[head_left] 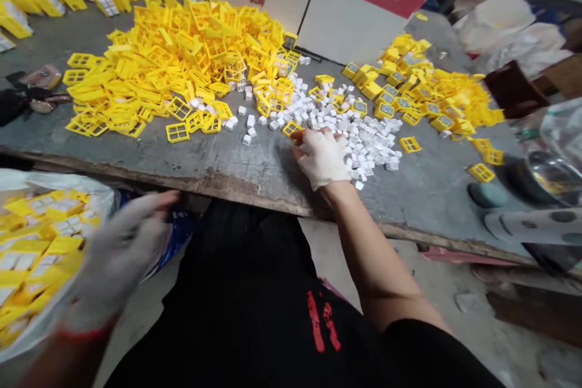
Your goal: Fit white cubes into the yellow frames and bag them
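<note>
Rests the right hand (324, 154) among white cubes (364, 133) in front of the carton (359, 30), with fingers bent at a yellow frame (291, 128) there; cannot tell whether gripping. Holds the left hand (122, 248), blurred, well left and nearer than the carton, by a bag (105, 191); cannot tell whether open or closed.

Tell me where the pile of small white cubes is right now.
In the head view, the pile of small white cubes lies right of centre on the grey table, beside and beyond the right hand, in front of the red-banded carton.
</note>
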A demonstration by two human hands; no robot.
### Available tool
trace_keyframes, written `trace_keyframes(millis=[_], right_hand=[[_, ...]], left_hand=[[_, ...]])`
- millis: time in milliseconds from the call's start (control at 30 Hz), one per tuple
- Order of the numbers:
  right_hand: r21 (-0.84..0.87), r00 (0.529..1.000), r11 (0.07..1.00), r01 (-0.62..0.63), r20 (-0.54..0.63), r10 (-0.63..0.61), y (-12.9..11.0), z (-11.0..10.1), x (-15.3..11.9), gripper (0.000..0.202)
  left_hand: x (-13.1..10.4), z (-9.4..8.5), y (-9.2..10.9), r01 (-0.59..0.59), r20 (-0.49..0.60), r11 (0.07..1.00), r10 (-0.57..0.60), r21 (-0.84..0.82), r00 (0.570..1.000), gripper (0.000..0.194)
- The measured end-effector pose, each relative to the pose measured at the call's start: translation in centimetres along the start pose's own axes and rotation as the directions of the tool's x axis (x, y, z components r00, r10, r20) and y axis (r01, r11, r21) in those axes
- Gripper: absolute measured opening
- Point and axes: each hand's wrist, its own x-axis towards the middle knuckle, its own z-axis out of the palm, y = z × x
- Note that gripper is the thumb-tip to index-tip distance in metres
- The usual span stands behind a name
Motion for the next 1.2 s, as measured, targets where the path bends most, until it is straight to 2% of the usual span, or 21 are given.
trace_keyframes(millis=[67,133,167,200,267,367,433,500,567,600,667,733,800,833,867,900,967,1000,1033,1100,1200], right_hand=[[-0.005,0.999,1.000,0.018,-0.028,-0.019,0.3,0.1,0.0,0.027],[-0.035,0.999,0.999,-0.025,-0.039,0.023,0.8,0.4,1.1,0.028],[-0.049,0.998,0.998,-0.044,-0.035,0.043,1.1,0.5,1.9,0.029],[-0.064,0.998,0.996,-0.056,-0.022,0.054,1.2,0.7,2.9,0.032],[-0.092,0.998,0.994,-0.058,0.022,0.060,1.2,0.9,4.7,0.036],[-0.125,0.994,0.990,-0.071,0.073,0.080,0.7,0.7,5.5,0.040],[-0.081,0.996,0.995,-0.050,0.071,0.055,0.3,0.3,4.1,0.045],[0.046,0.995,0.997,0.063,0.069,-0.066,-0.1,-0.2,1.2,0.053],[0.193,0.964,0.950,0.244,0.059,-0.260,-0.8,-0.6,-2.4,0.060],[0.239,0.938,0.916,0.322,0.052,-0.343,-1.3,-0.8,-4.1,0.061],[0.296,0.891,0.858,0.420,0.048,-0.452,-2.2,-1.2,-6.5,0.063],[0.364,0.846,0.804,0.470,0.076,-0.528,-2.7,-1.6,-7.0,0.065],[0.457,0.790,0.739,0.494,0.118,-0.601,-2.7,-1.9,-5.4,0.066],[0.476,0.783,0.728,0.493,0.123,-0.610,-2.5,-2.0,-3.9,0.064],[0.452,0.805,0.752,0.479,0.116,-0.582,-2.2,-2.0,-2.2,0.059],[0.378,0.850,0.811,0.447,0.103,-0.517,-1.9,-1.8,-0.3,0.050],[0.120,0.936,0.933,0.339,0.061,-0.348,-1.4,-1.2,3.6,0.035],[-0.011,0.951,0.952,0.306,0.058,-0.305,-1.2,-0.7,5.2,0.033],[-0.116,0.952,0.946,0.303,0.075,-0.296,-1.2,-0.2,6.6,0.034],[-0.222,0.932,0.906,0.359,0.136,-0.336,-1.2,0.8,8.2,0.037],[-0.250,0.926,0.894,0.371,0.173,-0.336,-1.4,1.2,8.2,0.035]], left_hand=[[0.4,3.3,0.1,0.063,0.164,0.994,-0.049,-0.086,0.985,0.027],[1.2,7.0,0.5,0.133,0.364,0.972,-0.055,-0.192,0.930,0.030],[1.5,8.6,0.8,0.163,0.423,0.957,-0.048,-0.240,0.905,0.031],[1.8,9.8,1.1,0.199,0.452,0.935,-0.049,-0.293,0.891,0.031],[2.0,11.1,1.4,0.285,0.471,0.868,-0.069,-0.407,0.880,0.030],[2.0,11.1,1.4,0.425,0.483,0.707,-0.134,-0.565,0.865,0.026],[2.3,10.9,1.1,0.519,0.525,0.565,-0.169,-0.642,0.834,0.026],[2.8,11.2,0.8,0.611,0.600,0.399,-0.168,-0.684,0.782,0.033],[3.4,11.8,0.7,0.677,0.671,0.260,-0.124,-0.689,0.731,0.039],[3.6,12.1,0.7,0.688,0.687,0.224,-0.096,-0.691,0.721,0.039],[3.8,12.6,0.8,0.673,0.679,0.204,-0.050,-0.711,0.733,0.038],[3.7,12.6,1.0,0.645,0.655,0.198,-0.018,-0.738,0.755,0.040],[3.6,12.0,1.3,0.622,0.628,0.168,-0.018,-0.765,0.778,0.044],[3.6,11.6,1.4,0.609,0.611,0.154,-0.036,-0.778,0.791,0.046],[3.6,11.2,1.5,0.590,0.587,0.148,-0.066,-0.794,0.807,0.048],[3.6,10.8,1.5,0.569,0.560,0.150,-0.102,-0.808,0.822,0.050],[3.8,10.1,1.6,0.544,0.522,0.164,-0.159,-0.823,0.838,0.049],[4.0,9.9,1.6,0.541,0.515,0.167,-0.175,-0.825,0.839,0.046],[4.1,9.7,1.7,0.540,0.512,0.165,-0.186,-0.825,0.839,0.040],[4.4,9.7,1.8,0.545,0.513,0.149,-0.206,-0.825,0.833,0.028],[4.5,10.0,2.0,0.564,0.525,0.108,-0.256,-0.819,0.812,0.016]])
